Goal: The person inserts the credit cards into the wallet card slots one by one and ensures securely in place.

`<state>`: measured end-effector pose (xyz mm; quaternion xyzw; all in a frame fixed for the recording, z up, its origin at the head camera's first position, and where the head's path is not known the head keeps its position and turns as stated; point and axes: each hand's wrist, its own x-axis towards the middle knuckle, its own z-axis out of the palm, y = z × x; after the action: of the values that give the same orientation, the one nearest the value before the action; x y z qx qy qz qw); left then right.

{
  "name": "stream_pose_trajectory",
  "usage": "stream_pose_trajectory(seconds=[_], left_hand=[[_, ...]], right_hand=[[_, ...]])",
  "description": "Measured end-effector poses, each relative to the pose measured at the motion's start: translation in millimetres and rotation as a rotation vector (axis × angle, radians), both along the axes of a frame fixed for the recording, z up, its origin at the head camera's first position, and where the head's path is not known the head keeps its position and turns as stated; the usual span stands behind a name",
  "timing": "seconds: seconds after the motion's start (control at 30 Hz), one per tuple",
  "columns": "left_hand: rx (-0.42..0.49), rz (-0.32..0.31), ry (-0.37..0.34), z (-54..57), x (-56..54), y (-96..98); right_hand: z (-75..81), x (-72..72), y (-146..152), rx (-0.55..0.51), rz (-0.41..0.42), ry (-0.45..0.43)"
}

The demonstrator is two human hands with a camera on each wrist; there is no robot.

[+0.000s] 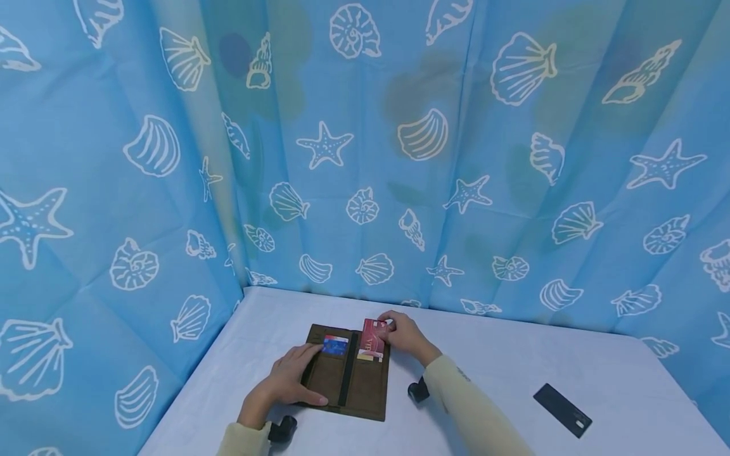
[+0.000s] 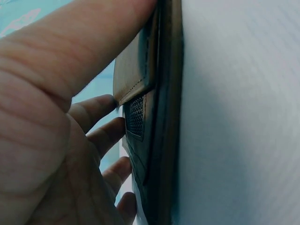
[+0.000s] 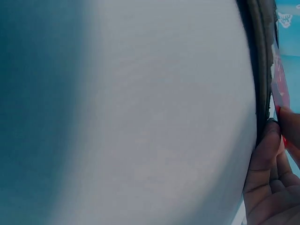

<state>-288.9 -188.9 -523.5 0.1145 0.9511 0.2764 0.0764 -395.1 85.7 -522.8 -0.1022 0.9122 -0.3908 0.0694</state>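
Observation:
A brown wallet [image 1: 367, 389] lies unfolded on the white table, a dark strip running down its middle. My left hand [image 1: 291, 373] rests on its left side, fingers spread and thumb near the bottom edge; the left wrist view shows the fingertips touching the wallet [image 2: 164, 140]. At the upper right, my right hand [image 1: 403, 332] pinches a red card [image 1: 372, 339] marked VIP, which stands partly above the right-hand pocket. The right wrist view shows thumb and finger on the card [image 3: 281, 84] beside the wallet edge. A blue card [image 1: 335, 345] sits in the upper left pocket.
A dark flat rectangular object [image 1: 563, 410] with a small light patch lies on the table [image 1: 485, 367] at the right. Blue curtains [image 1: 365, 158] with white shell and starfish prints stand behind and to the left. Black wrist-worn devices [image 1: 419, 391] show at both wrists.

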Motion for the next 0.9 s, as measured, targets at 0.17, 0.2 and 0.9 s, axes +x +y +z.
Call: stream_pose_trajectory(seconds=[0.17,0.2,0.9], left_hand=[[-0.012,0.014,-0.006,4.3,0.8,-0.6],[-0.015,0.019,-0.011,4.8,1.0,-0.9],[-0.007,0.012,-0.012,5.2,2.0,2.8]], right_hand=[[0.2,2.4,-0.4,0.020,0.035,-0.002],[0.7,3.3,-0.6,0.026,0.054,0.005],[3.4,23.0,-0.8,0.100,0.128,0.003]])
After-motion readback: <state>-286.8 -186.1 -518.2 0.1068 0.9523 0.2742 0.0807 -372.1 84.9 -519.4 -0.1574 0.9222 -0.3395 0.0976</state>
